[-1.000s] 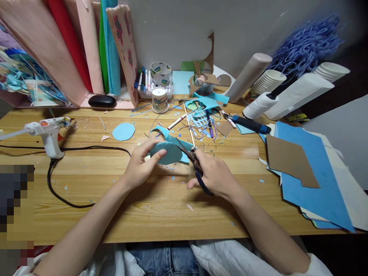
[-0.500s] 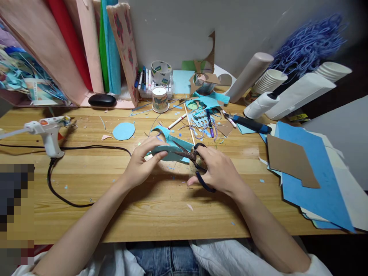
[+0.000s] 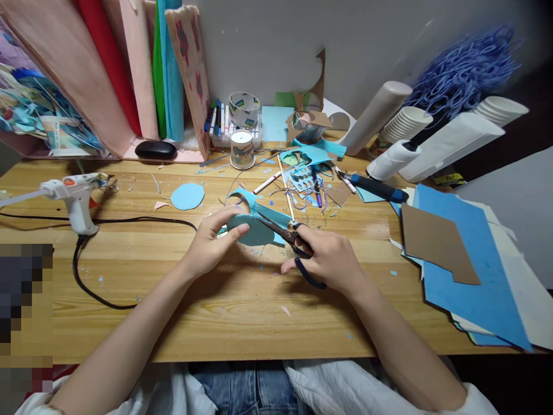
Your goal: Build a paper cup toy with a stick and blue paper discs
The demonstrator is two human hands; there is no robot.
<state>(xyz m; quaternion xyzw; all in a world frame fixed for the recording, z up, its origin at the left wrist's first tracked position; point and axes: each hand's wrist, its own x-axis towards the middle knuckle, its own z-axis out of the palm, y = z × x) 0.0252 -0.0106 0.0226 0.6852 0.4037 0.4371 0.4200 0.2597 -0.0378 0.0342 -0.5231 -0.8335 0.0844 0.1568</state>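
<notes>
Our left hand pinches the blue paper; our right hand (fingers round the handles) grips scissors, blades slanting left and away across the paper.

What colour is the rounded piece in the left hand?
The rounded piece is greenish blue (head view).

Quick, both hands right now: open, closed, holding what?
Left hand: closed, thumb and fingers pinching the teal piece.
Right hand: closed around the scissors by the handles.

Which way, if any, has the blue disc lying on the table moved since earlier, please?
No; judged against the black case, the disc has stayed in place.
</notes>
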